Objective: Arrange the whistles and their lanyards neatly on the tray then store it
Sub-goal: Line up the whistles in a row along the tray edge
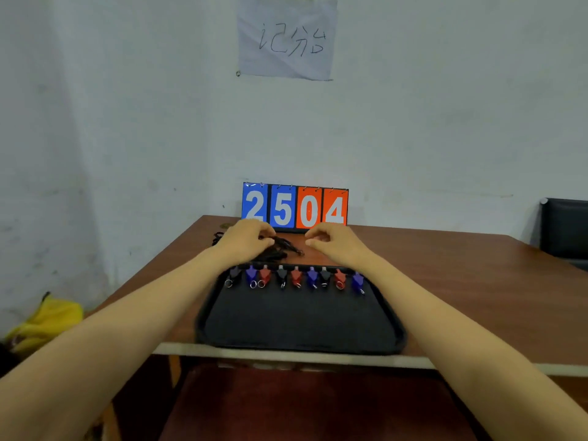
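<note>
Nine whistles (296,276) stand in a row along the far edge of the tray (299,332): black, blue and red moulded plastic, each with a small metal ring on its near end. Tray: black, rectangular, rounded corners, raised rim, matte floor, on the brown counter (461,281). Lanyards (280,249), a tangle of black cord, lie just beyond the tray. Left grip (246,238) curls its fingers onto the tangle. Right grip (331,241) is just beside the cords, fingers curled; cannot tell if it holds any.

Both forearms outstretched, left grip (245,238) and right grip (334,241) palm-down, side by side, fingers curled
</note>
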`<action>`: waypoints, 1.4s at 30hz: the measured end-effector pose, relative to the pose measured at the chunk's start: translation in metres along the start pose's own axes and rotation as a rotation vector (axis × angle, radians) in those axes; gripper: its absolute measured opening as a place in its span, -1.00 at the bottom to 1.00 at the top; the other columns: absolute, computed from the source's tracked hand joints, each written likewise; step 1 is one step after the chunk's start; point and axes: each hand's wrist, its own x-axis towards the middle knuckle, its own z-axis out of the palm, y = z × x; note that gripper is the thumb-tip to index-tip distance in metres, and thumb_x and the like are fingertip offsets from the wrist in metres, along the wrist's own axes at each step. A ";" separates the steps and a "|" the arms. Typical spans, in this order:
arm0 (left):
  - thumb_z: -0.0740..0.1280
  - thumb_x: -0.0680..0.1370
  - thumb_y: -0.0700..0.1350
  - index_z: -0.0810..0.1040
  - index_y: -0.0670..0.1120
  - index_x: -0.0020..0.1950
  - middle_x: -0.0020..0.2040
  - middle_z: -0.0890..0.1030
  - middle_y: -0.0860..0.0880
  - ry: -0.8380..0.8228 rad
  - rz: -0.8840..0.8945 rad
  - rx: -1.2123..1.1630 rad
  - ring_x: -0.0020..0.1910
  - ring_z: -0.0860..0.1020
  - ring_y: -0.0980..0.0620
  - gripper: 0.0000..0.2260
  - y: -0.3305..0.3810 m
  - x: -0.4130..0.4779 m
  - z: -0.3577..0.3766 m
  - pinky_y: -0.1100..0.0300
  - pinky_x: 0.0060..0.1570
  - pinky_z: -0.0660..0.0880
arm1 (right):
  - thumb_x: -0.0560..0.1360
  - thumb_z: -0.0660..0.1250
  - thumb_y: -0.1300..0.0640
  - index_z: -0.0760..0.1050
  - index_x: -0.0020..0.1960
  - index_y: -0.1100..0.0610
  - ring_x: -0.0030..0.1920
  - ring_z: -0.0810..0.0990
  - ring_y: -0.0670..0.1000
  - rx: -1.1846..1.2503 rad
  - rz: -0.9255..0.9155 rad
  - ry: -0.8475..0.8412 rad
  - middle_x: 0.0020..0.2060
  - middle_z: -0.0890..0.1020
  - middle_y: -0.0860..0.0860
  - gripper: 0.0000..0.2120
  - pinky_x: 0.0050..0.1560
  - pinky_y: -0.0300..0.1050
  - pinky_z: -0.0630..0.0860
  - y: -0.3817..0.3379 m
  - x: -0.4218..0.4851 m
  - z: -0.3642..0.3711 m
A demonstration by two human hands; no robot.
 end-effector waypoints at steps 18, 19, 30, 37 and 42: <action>0.38 0.47 0.05 0.58 -0.01 0.17 0.07 0.58 0.08 -0.126 0.046 -0.152 0.07 0.51 0.13 -0.70 -0.087 0.036 0.046 0.23 0.11 0.42 | 0.51 0.32 0.05 0.53 0.17 0.10 0.02 0.53 -0.08 -0.101 0.044 -0.165 0.07 0.60 0.01 -0.74 0.01 -0.26 0.42 0.031 0.091 0.072; 0.39 0.45 0.10 0.58 0.01 0.17 0.08 0.58 0.09 -0.153 0.086 -0.138 0.08 0.50 0.14 -0.66 -0.082 0.037 0.051 0.18 0.15 0.44 | 0.51 0.32 0.05 0.53 0.17 0.09 0.03 0.54 -0.07 -0.113 0.047 -0.176 0.07 0.60 0.01 -0.73 0.03 -0.24 0.45 0.035 0.088 0.071; 0.35 0.39 0.28 0.50 0.07 0.27 0.17 0.53 0.06 -0.223 0.258 0.144 0.16 0.43 0.06 -0.48 -0.049 0.042 0.073 0.02 0.30 0.28 | 0.40 0.35 -0.24 0.47 0.28 0.01 0.16 0.44 -0.03 -0.374 -0.049 -0.291 0.16 0.55 -0.03 -0.47 0.19 -0.02 0.45 0.062 0.050 0.052; 0.30 0.41 0.30 0.48 0.11 0.29 0.20 0.52 0.06 -0.269 0.243 0.188 0.23 0.43 0.03 -0.50 -0.049 0.041 0.079 -0.04 0.36 0.20 | 0.46 0.28 -0.23 0.42 0.29 -0.09 0.16 0.42 0.01 -0.434 -0.092 -0.294 0.11 0.57 -0.05 -0.54 0.17 0.05 0.39 0.063 0.049 0.062; 0.29 0.42 0.30 0.46 0.12 0.29 0.18 0.53 0.07 -0.261 0.232 0.206 0.24 0.43 0.05 -0.50 -0.047 0.039 0.082 -0.08 0.41 0.13 | 0.48 0.28 -0.18 0.46 0.23 -0.08 0.12 0.40 -0.04 -0.415 -0.077 -0.315 0.07 0.58 -0.07 -0.63 0.17 0.03 0.34 0.060 0.049 0.064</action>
